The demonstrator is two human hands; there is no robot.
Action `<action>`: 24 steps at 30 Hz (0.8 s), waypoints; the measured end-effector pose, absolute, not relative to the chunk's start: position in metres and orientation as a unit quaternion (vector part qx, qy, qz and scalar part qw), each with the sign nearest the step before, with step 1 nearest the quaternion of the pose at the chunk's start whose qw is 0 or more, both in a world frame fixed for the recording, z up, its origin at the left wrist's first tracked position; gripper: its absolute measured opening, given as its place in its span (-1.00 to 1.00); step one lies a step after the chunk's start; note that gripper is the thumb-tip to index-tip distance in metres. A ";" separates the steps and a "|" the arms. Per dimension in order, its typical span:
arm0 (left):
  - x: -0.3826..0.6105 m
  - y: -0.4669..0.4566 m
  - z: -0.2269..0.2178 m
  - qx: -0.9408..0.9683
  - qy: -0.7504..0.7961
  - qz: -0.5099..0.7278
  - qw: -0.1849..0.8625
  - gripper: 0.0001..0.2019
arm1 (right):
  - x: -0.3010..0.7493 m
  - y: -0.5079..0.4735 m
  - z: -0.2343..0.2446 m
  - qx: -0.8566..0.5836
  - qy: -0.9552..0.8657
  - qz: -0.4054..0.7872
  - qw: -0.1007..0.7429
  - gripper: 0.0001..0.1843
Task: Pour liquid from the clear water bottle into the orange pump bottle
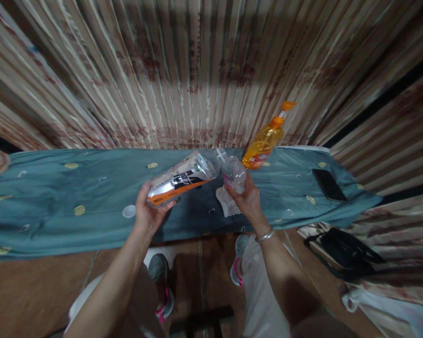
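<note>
My left hand point(151, 209) is wrapped round the lower end of a large clear plastic bottle point(181, 180) with a silver, black and orange label. This bottle lies tilted in the air, its neck up and to the right. My right hand point(246, 195) grips a smaller clear plastic bottle point(236, 171), whose neck points up and left toward the large bottle's neck. The two necks overlap in view; I cannot tell if they touch. Below the small bottle, partly behind my right hand, is a crumpled white cloth point(226, 203).
A pump bottle of orange-yellow liquid point(262, 145) stands at the back right of the green-covered table point(102, 197). A black phone point(328, 184) lies at the right end, a round whitish disc point(129, 211) left of centre. Pleated curtains hang behind; a black bag point(348, 251) is low right.
</note>
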State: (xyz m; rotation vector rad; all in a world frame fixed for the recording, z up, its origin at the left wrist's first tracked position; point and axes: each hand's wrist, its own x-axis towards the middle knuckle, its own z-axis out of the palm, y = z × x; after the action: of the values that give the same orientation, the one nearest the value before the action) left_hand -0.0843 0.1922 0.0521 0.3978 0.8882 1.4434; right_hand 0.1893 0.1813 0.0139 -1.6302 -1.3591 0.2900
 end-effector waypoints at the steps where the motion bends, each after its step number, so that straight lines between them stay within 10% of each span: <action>1: -0.085 0.192 0.053 0.180 0.388 0.639 0.639 -0.72 | 0.190 0.181 0.013 -0.669 -0.558 0.114 0.478 -0.27; 24: -0.095 0.185 0.066 0.221 0.393 0.674 0.585 -0.66 | 0.189 0.181 0.009 -0.661 -0.589 0.085 0.456 -0.33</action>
State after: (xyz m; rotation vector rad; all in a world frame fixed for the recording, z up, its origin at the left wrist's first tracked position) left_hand -0.0946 0.1852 0.0664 0.5162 0.9161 1.5730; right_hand 0.1894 0.1807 0.0095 -1.6309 -1.4524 0.2108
